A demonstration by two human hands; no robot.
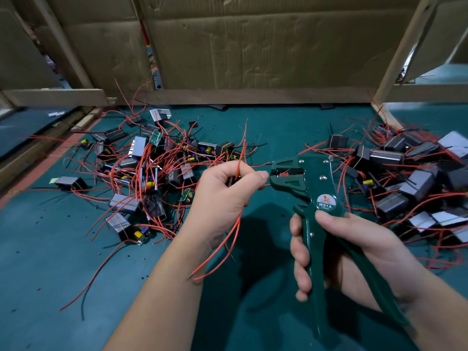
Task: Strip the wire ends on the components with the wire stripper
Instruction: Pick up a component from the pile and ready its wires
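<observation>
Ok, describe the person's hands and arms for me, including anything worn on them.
The left hand and right hand are bare: no gloves, rings or tape show. The left forearm and right forearm are bare too, with no sleeve, watch or bracelet in view.

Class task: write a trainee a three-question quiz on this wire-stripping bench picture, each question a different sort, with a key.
1. True or false: the left hand grips the wire stripper.
2. The wire held toward the stripper's head is: A red, B blue, C white.
3. How many heaps of components lie on the mat?
Key: 1 false, the right hand grips it; 2 A; 3 two, counting the right heap.
</observation>
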